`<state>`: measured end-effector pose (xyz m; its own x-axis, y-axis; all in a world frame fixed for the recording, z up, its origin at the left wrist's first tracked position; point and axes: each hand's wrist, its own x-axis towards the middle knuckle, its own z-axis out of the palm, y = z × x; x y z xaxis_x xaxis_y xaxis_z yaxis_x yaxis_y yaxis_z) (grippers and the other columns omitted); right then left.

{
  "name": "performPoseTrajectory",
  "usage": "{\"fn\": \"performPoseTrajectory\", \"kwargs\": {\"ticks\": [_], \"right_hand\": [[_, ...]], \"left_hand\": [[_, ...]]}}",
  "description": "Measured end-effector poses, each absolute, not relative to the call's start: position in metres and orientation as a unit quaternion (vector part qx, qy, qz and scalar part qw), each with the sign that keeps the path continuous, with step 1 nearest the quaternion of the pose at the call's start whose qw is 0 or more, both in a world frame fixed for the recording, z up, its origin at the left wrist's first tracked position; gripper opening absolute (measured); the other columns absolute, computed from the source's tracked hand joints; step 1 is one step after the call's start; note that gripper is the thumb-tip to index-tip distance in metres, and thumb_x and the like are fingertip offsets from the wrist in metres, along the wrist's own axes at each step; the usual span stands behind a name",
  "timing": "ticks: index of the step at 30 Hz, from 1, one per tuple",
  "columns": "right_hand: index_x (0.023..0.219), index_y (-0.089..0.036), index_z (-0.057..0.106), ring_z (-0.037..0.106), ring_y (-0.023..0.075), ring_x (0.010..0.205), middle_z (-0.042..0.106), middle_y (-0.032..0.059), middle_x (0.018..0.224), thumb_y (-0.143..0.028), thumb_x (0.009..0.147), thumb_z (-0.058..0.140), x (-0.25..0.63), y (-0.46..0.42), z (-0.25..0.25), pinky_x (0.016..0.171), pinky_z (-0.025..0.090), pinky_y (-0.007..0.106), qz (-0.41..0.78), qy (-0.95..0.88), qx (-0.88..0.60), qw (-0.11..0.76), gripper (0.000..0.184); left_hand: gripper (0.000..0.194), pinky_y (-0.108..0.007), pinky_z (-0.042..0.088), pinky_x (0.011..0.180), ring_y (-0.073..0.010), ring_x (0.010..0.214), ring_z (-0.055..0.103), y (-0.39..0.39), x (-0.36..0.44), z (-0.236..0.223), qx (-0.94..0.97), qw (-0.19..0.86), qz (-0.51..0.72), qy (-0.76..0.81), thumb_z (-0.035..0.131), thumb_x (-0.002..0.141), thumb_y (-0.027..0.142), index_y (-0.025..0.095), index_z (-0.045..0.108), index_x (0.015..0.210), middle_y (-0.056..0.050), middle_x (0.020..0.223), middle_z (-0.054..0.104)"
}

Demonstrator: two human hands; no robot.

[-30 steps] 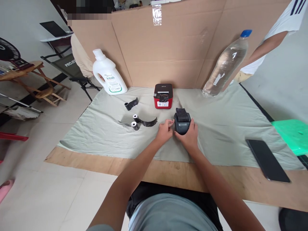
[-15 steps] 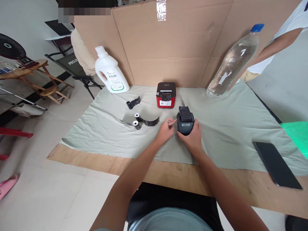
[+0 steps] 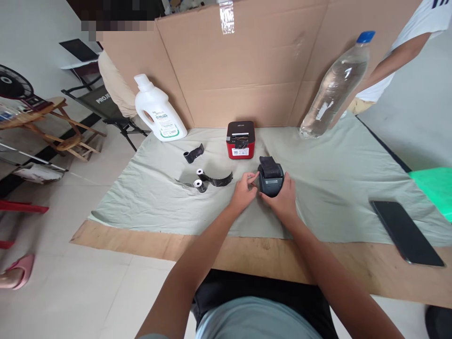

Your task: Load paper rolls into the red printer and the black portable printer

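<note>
A small dark portable receipt printer (image 3: 271, 185) rests on the cloth, with a strip of black paper (image 3: 269, 167) sticking up from its top. My right hand (image 3: 285, 200) grips it from the right and front, thumb along the near edge. On its other side, my left hand (image 3: 243, 192) holds nothing; its index finger reaches to the printer's left side, with the thumb apart below. Behind stands a red and black printer (image 3: 240, 141) with black paper at its slot. To the left lie three small rolls of black paper, among them a front roll (image 3: 199, 186) and a back roll (image 3: 194, 154).
A white detergent bottle (image 3: 160, 110) and a large clear water bottle (image 3: 337, 89) lean against the cardboard sheet (image 3: 243, 66). A phone (image 3: 407, 233) and green cloth (image 3: 432, 188) are at the right. Another person's arm (image 3: 399, 56) shows behind the water bottle.
The view has shifted slightly. Both hands keep nearly the same hold and touch on the portable printer. At the far left, more of a foot in a pink slipper now shows.
</note>
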<state>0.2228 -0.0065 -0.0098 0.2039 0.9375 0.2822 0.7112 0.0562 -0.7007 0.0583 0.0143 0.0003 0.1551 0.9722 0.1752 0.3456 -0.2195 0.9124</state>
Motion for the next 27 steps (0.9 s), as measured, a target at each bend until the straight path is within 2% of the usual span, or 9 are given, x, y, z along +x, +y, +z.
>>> {"fn": "performPoseTrajectory", "kwargs": {"ticks": [5,10,16,23,27], "right_hand": [[0.155,-0.015,0.024,0.047,0.0402,0.127,0.048,0.021,0.136,-0.058,0.068,0.077,0.2222,-0.0053,-0.0115,0.105,0.041,0.057,0.131,-0.618,-0.668,0.394,0.111],[0.155,-0.014,0.023,0.047,0.0398,0.128,0.049,0.0205,0.135,-0.055,0.067,0.077,0.2218,-0.0058,-0.0103,0.107,0.04,0.056,0.138,-0.616,-0.672,0.386,0.111],[0.155,-0.009,0.024,0.047,0.044,0.128,0.047,0.0247,0.135,-0.053,0.07,0.076,0.2216,-0.0076,-0.0069,0.108,0.038,0.055,0.141,-0.62,-0.672,0.38,0.109],[0.157,-0.017,0.023,0.051,0.0413,0.124,0.05,0.0195,0.134,-0.055,0.069,0.076,0.222,-0.0063,-0.0104,0.103,0.043,0.056,0.129,-0.623,-0.663,0.394,0.109],[0.158,-0.015,0.022,0.051,0.0404,0.125,0.051,0.0209,0.136,-0.052,0.068,0.078,0.2229,-0.007,-0.0101,0.105,0.043,0.056,0.141,-0.62,-0.663,0.396,0.113]], "left_hand": [[0.051,-0.04,0.048,0.107,-0.0181,0.107,0.069,0.0177,0.0606,0.0006,0.667,0.369,0.385,0.52,0.054,0.077,0.0,0.025,0.042,0.119,-0.008,0.146,0.062],[0.046,-0.037,0.05,0.102,-0.0171,0.103,0.067,0.0202,0.0593,0.002,0.673,0.375,0.408,0.491,0.051,0.079,0.001,0.025,0.042,0.117,-0.007,0.146,0.062],[0.044,-0.037,0.051,0.099,-0.0178,0.102,0.066,0.021,0.0584,0.004,0.679,0.361,0.399,0.5,0.049,0.08,0.002,0.025,0.042,0.116,-0.007,0.146,0.062],[0.046,-0.037,0.051,0.1,-0.0179,0.101,0.067,0.0223,0.0597,0.0032,0.682,0.35,0.386,0.513,0.05,0.08,0.002,0.026,0.043,0.118,-0.006,0.145,0.063],[0.045,-0.038,0.05,0.102,-0.0181,0.102,0.066,0.0216,0.0597,0.0043,0.685,0.343,0.385,0.515,0.05,0.08,0.002,0.026,0.043,0.118,-0.005,0.144,0.063]]}}
